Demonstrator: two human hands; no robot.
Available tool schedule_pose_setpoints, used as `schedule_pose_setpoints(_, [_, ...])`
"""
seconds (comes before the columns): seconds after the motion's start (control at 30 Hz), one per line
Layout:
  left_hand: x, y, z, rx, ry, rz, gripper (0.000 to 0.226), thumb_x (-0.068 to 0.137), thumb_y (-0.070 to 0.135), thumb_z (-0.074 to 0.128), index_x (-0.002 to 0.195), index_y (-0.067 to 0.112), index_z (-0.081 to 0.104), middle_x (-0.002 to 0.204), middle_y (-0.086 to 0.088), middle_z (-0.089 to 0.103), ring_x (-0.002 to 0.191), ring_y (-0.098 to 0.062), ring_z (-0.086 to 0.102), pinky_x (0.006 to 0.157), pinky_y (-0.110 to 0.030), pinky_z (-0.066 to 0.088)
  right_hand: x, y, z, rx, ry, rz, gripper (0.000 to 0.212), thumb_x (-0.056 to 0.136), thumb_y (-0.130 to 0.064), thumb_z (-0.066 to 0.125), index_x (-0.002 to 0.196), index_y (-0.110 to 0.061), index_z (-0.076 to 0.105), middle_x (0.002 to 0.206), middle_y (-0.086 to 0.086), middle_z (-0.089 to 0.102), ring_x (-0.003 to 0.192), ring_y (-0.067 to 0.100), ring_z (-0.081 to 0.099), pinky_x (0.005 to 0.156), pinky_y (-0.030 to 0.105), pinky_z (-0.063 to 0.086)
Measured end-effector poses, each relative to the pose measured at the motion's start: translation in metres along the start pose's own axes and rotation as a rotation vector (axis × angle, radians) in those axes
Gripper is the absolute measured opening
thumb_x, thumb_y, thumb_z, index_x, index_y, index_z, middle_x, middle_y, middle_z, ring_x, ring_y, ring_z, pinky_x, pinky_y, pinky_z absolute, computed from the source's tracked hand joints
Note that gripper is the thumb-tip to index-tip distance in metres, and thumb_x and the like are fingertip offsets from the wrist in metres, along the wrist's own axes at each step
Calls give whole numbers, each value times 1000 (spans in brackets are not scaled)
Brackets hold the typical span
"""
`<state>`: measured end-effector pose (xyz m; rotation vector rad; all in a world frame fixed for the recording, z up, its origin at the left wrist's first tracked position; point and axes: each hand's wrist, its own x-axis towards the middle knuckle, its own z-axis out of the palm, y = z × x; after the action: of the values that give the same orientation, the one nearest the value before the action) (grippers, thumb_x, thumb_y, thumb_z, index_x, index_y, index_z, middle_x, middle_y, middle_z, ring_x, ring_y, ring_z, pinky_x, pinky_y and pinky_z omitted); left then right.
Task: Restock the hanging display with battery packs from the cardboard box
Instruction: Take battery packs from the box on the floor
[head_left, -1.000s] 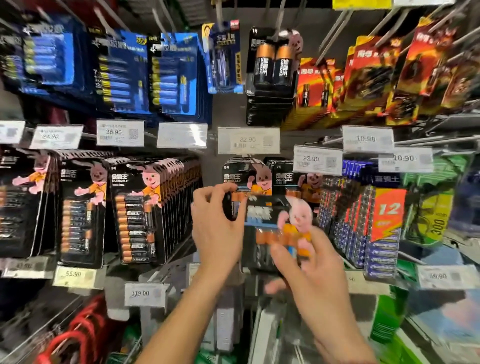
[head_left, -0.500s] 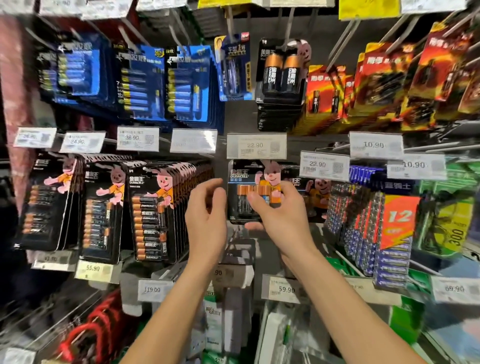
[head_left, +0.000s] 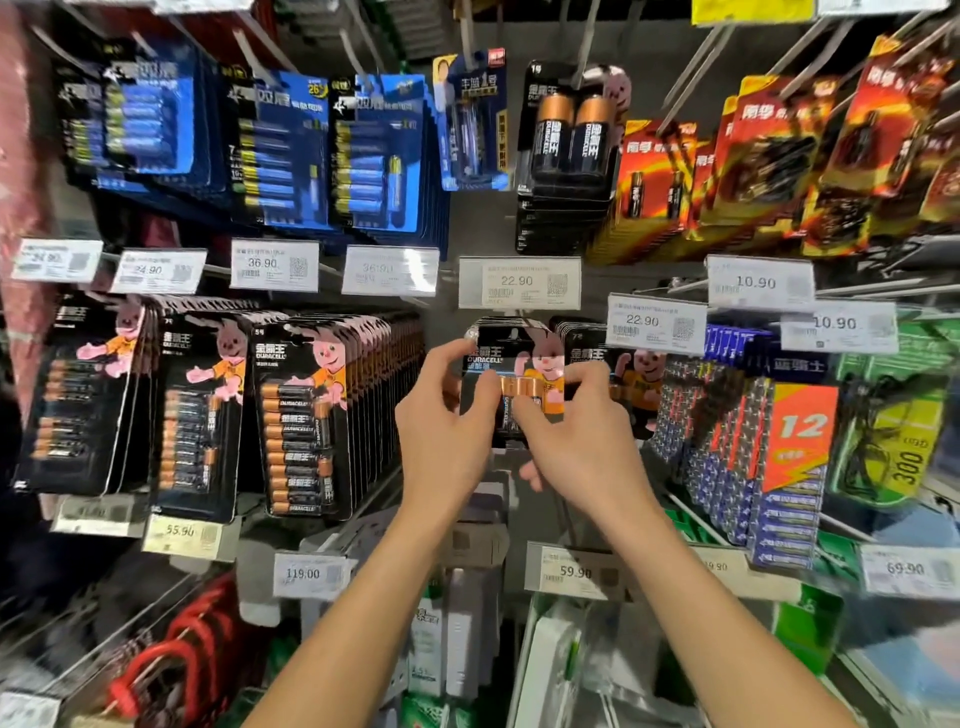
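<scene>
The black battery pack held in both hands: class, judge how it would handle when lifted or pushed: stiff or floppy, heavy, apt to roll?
The battery pack is a flat card, so it is probably fairly stiff. Its row of cells likely makes it heavy for its size. Being flat, it should slide rather than roll.

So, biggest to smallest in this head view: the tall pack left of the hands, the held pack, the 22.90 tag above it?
1. tall pack
2. held pack, partly hidden by the left hand and right hand
3. 22.90 tag
</scene>
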<state>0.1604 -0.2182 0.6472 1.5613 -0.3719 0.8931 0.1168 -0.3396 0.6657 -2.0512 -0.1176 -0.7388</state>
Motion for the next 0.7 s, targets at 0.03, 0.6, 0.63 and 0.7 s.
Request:
schedule_pose_setpoints(0.03, [1,-1,-1,17,1,9,28,94,28,67,121,34,64,83,-3,62,71,-5,53,70,-29,47,-1,2,-1,-116,30,-33,38,94,-44,61,113,-28,32,75,-3,70,60,14,70,68,40,59])
schedule_pose_setpoints(0.6, [-53,-22,-54,593,-165,250,71,93,60,56,149,20,38,145,1,46,131,-20,46,104,-45,45,-78,31,-16,-525,123,-107,56,94,-56,54,139,-26,39,127,-7,56,115,16,56,86,35,46])
schedule_pose_setpoints(0.63, [-63,-25,-65,635,-208,257,71,93,60,56,148,19,39,146,1,45,131,-21,45,104,-45,44,-88,38,-16,-512,93,-113,56,94,-53,55,140,-24,42,130,-5,53,121,18,52,91,36,44])
schedule_pose_setpoints(0.7, [-89,-32,-89,702,-301,278,68,93,58,57,146,18,44,147,-1,44,132,-24,45,105,-46,42,-114,52,-14,-473,22,-117,56,95,-49,57,141,-20,44,131,-1,50,126,21,45,99,37,41])
